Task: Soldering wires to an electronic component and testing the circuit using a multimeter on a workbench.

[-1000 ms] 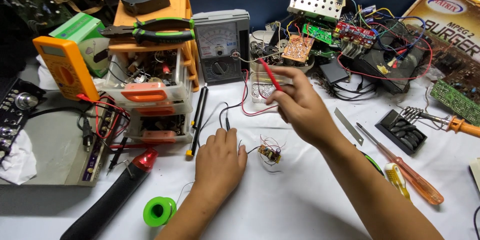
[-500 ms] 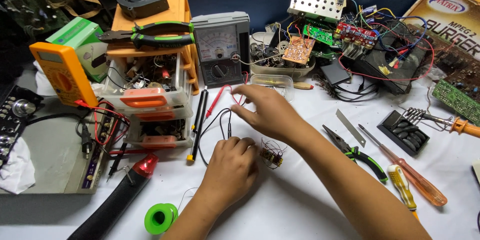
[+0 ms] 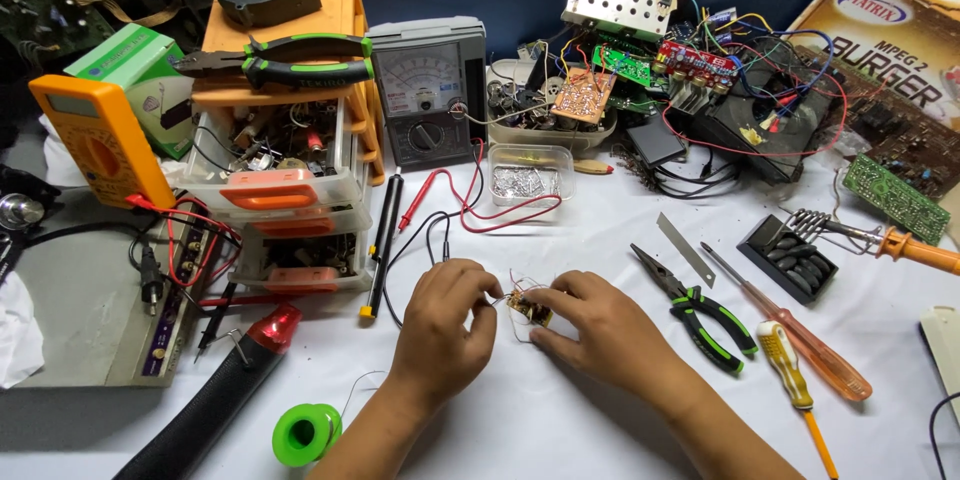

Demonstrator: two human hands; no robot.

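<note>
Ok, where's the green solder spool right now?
In the head view the green solder spool lies low on the white table, beside the person's left forearm, just right of the black tool with the red tip.

light: bright, even, overhead | shadows: soft, short | focus: sharp | edges: slight wide-angle bend

Pliers [image 3: 700, 315], screwdrivers [image 3: 795, 380], meters [image 3: 428, 90] and solder spool [image 3: 307, 433].

Cluttered white table [image 3: 560, 420], pliers [image 3: 700, 310], screwdrivers [image 3: 790, 360].
</note>
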